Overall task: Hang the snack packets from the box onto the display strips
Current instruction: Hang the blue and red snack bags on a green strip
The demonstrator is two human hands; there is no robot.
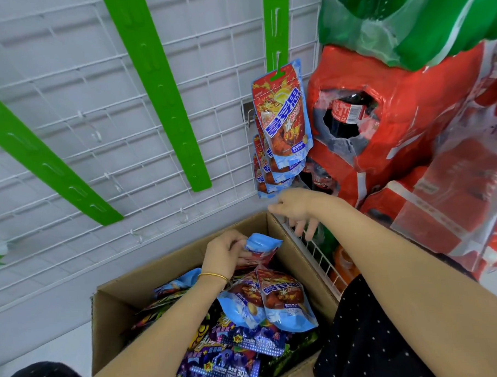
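One packet (263, 244) in left grip (226, 255), apparently over box (113, 322).

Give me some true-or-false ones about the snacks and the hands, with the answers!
1. The left hand grips a blue packet at the box. True.
2. Snacks hang on the middle strip. False: the middle strip is bare; the hanging packets are on the right strip.
3. The other hand holds a snack too. False: the right hand holds nothing, and its fingers are loose.
4. A gold bangle sits on the left wrist. True.
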